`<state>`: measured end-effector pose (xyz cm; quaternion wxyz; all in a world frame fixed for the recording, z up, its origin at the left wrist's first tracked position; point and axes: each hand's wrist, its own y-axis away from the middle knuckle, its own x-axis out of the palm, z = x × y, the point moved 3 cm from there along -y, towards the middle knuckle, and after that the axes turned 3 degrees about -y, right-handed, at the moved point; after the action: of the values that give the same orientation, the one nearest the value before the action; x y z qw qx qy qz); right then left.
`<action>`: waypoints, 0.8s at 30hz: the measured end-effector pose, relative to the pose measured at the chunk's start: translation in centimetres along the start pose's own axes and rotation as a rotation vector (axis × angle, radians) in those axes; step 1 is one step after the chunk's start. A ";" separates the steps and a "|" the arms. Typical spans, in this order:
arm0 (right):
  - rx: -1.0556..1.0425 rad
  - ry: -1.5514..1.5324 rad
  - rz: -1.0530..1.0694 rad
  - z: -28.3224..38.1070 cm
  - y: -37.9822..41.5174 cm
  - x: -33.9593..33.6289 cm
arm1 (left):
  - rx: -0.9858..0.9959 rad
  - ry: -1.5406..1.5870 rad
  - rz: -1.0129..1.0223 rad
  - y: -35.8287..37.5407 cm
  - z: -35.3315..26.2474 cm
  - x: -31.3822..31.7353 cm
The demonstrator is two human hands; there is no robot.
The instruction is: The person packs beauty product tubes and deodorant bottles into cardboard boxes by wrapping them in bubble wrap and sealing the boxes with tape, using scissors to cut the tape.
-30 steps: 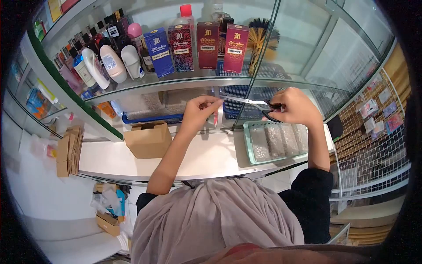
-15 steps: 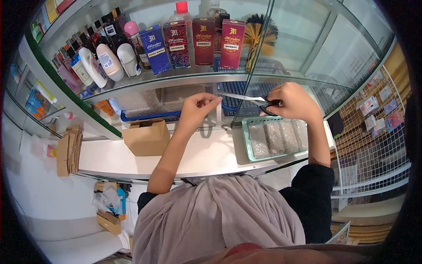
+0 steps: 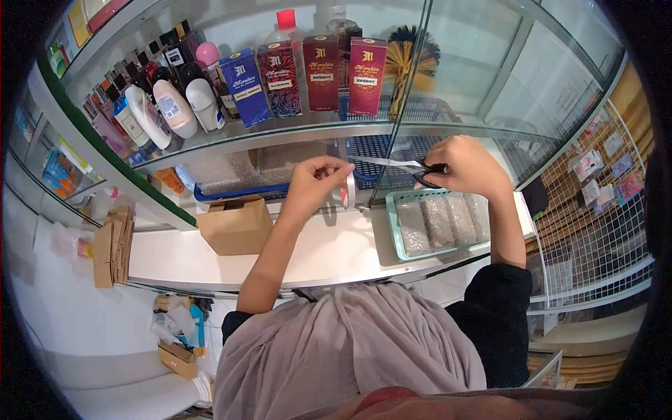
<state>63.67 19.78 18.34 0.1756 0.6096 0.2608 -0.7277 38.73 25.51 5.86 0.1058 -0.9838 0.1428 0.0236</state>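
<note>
Black-handled scissors [image 3: 400,164] are gripped in my right hand [image 3: 465,164], blades pointing left toward my left hand [image 3: 315,180]. The blades look parted slightly, their tips right at the left fingertips. Thumb and fingers of my left hand are pinched together, and a thin white-and-red strip [image 3: 344,192] hangs just below them. Both hands are raised over the white counter [image 3: 315,248]. Under my right wrist sits a mint-green basket [image 3: 396,234] with several bubble-wrapped bundles [image 3: 439,222]. An open brown cardboard box [image 3: 236,229] stands left of my left forearm.
Ahead is a glass display case with perfume boxes [image 3: 245,87], bottles and roll-ons [image 3: 175,108] on its shelf. Blue baskets [image 3: 238,194] sit below the shelf. A white wire rack [image 3: 588,224] stands at right. Flattened cardboard [image 3: 112,245] leans at left; boxes and plastic [image 3: 178,357] lie on the floor.
The view has shifted slightly. The hanging strip now shows a red part where it looked white before. Both hands keep nearly the same pose, scissor tips still at the left fingertips.
</note>
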 end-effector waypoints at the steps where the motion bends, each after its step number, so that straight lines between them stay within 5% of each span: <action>1: 0.000 0.005 -0.009 0.1 0.0 0.1 | -0.003 -0.022 0.019 0.1 0.1 0.0; 10: 0.274 -0.056 -0.015 3.2 2.2 2.9 | 0.030 -0.033 0.068 5.0 0.1 -1.4; 18: 0.358 -0.361 0.010 10.0 2.5 15.2 | 0.016 0.008 0.068 9.6 -1.4 -4.9; 24: 0.643 -0.479 -0.069 11.8 1.5 20.5 | 0.104 -0.107 0.091 9.0 -2.8 -5.9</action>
<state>51.12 12.85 -0.54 0.0072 0.4377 -0.0081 -0.8991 30.58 18.11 7.21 0.1630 -0.9668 0.1826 0.0732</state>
